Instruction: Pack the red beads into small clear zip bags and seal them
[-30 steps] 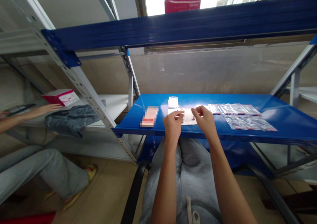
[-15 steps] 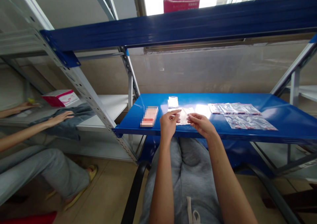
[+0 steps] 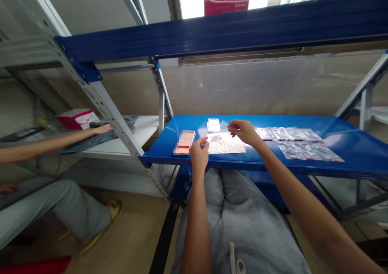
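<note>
A cream cloth [image 3: 228, 144] lies spread on the blue shelf table, with several small dark pieces or marks [image 3: 216, 138] at its upper left. At the cloth's left edge is my left hand [image 3: 199, 152], fingers bent and thumb close to the index finger; anything between them is too small to make out. My right hand [image 3: 242, 130] hovers over the cloth's upper right, closed in a pinch on what looks like a small clear plastic piece [image 3: 224, 125]. Just behind the cloth sits a small stack of white packets [image 3: 214, 125].
A phone [image 3: 185, 142] with a lit screen lies left of the cloth. Several clear flat bags [image 3: 306, 144] lie in rows on the right. A blue beam [image 3: 212, 35] crosses above the table [image 3: 357, 144]. Left, a co-worker's arm [image 3: 75, 138] reaches over grey fabric [image 3: 121, 130].
My hands have moved apart, the right one up and to the right, the left one slightly left. More of the cloth and the dark pieces now show. The co-worker's arm has reached further right.
</note>
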{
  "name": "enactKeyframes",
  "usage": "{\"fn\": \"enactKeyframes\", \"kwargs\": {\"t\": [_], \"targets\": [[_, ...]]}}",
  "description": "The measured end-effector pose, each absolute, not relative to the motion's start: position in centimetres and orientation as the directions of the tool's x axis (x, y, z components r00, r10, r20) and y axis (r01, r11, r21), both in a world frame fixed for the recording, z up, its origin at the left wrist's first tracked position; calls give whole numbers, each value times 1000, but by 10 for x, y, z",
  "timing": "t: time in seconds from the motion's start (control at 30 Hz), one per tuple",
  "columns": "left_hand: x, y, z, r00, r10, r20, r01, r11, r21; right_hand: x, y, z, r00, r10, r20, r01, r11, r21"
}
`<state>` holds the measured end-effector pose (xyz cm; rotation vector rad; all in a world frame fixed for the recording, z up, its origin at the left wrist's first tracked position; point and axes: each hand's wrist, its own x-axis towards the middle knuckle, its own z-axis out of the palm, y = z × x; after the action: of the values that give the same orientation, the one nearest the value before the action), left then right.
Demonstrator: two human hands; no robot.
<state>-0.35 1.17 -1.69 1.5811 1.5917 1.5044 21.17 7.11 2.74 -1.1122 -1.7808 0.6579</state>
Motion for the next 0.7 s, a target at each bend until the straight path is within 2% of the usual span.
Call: {"fn": "enactKeyframes", "kwargs": {"t": [0.1, 0.2, 0.3, 0.5, 0.7], "targets": [[-2, 17, -24, -253, 872, 419, 525, -241, 817, 208, 85, 45, -394, 817, 422, 564, 577, -591], [6, 23, -29, -223, 867, 446, 590, -244, 769, 201, 91, 55, -549, 718, 428, 594, 695, -405], [13, 31, -32, -180, 882, 435, 618, -243, 748, 198, 95, 58, -628, 656, 419, 594, 752, -287], [18, 46, -32, -131, 900, 415, 664, -231, 711, 194, 104, 54, -696, 608, 382, 591, 788, -176], [17, 53, -25, -124, 912, 391, 701, -199, 685, 194, 113, 49, -713, 576, 399, 554, 812, -182]]}}
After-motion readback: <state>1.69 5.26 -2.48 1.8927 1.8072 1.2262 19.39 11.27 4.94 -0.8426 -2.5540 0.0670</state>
